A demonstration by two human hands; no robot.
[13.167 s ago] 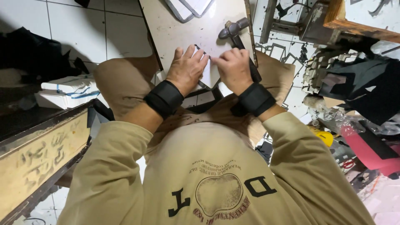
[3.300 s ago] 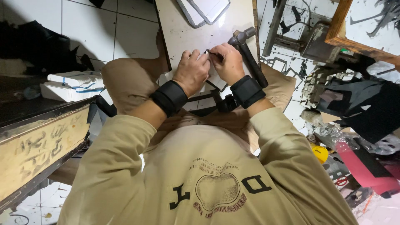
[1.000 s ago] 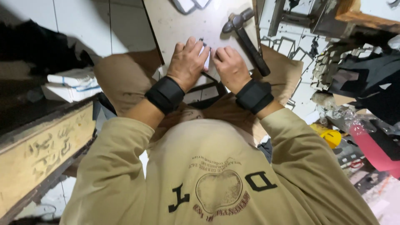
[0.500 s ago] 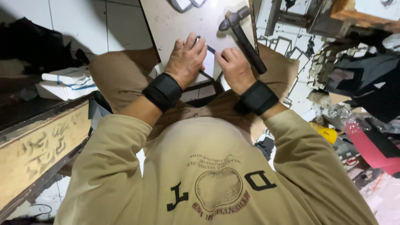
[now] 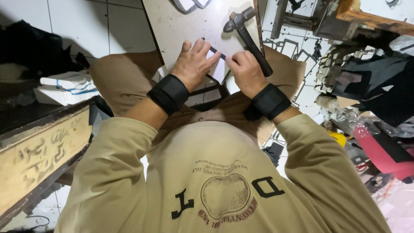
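Note:
A pale work board (image 5: 181, 26) rests across my lap. On it lies a white sheet piece (image 5: 217, 69) with a thin dark strip (image 5: 214, 51) along its top edge. My left hand (image 5: 194, 64) presses flat on the white piece, fingers spread toward the strip. My right hand (image 5: 245, 73) is curled beside it, its fingertips pinching at the strip's right end. A black hammer (image 5: 248, 36) lies on the board just past my right hand, head pointing away from me. Both wrists wear black bands.
A dark wooden bench (image 5: 39, 142) stands at my left, with stacked white packets (image 5: 64, 86) behind it. Cut frame-shaped pieces (image 5: 192, 4) lie at the board's far end. Dark material, a red sheet (image 5: 379, 153) and scraps crowd the floor on the right.
My left hand has settled flat on the white piece, and my right hand has closed in on the dark strip's end. The view shifted slightly.

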